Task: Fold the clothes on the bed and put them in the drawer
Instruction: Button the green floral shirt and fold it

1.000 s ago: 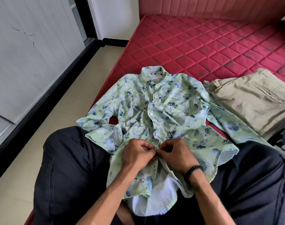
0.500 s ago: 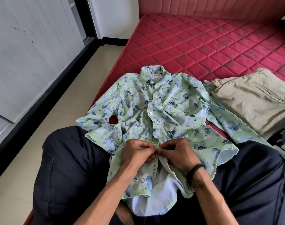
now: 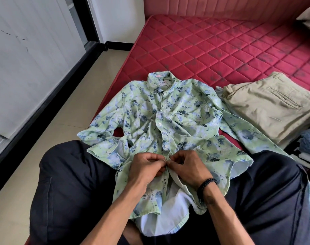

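Still pinching placket of pale-green, blue-flowered cotton shirt [image 3: 170, 119]: left hand [image 3: 145, 167], right hand [image 3: 189, 167], unmoved. Collar away from wearer; long axis near-to-far on quilted red mattress [image 3: 221, 50].

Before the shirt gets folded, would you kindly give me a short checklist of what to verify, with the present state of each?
1. Upper buttons of the floral shirt fastened: ok.
2. Button at the fingers closed: cannot tell; left hand and right hand cover it.
3. Lower front closed: not ok, white lining shows.
4. Sleeves laid flat: not ok, both bunched.
5. Shirt wholly on the red mattress: not ok, hem lies on the lap.
6. Khaki trousers folded: ok.
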The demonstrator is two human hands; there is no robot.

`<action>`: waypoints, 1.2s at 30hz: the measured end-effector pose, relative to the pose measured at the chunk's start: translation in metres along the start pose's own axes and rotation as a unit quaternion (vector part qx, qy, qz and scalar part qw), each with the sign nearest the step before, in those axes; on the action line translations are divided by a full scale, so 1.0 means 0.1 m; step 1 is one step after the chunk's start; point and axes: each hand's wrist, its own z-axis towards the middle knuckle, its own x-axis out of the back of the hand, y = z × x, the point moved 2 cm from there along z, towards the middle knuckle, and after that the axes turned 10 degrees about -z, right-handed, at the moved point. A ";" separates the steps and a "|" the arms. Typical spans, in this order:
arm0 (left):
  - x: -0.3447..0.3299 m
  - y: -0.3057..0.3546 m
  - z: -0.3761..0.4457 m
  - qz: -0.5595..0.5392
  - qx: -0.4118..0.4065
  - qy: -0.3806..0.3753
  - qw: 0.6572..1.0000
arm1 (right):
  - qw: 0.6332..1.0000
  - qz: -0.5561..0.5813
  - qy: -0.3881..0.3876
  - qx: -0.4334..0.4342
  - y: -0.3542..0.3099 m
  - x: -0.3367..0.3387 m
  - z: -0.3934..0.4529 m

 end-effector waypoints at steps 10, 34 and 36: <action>0.01 -0.05 0.04 0.020 -0.008 -0.008 1.000 | 0.998 0.017 0.054 -0.001 -0.08 -0.02 -0.02; 0.03 -0.08 0.10 0.007 -0.023 -0.003 1.000 | 0.969 0.232 -0.037 -0.081 -0.10 -0.07 -0.05; 0.03 -0.09 0.12 0.016 -0.029 -0.004 0.999 | 0.966 0.240 -0.033 -0.086 -0.07 -0.09 -0.04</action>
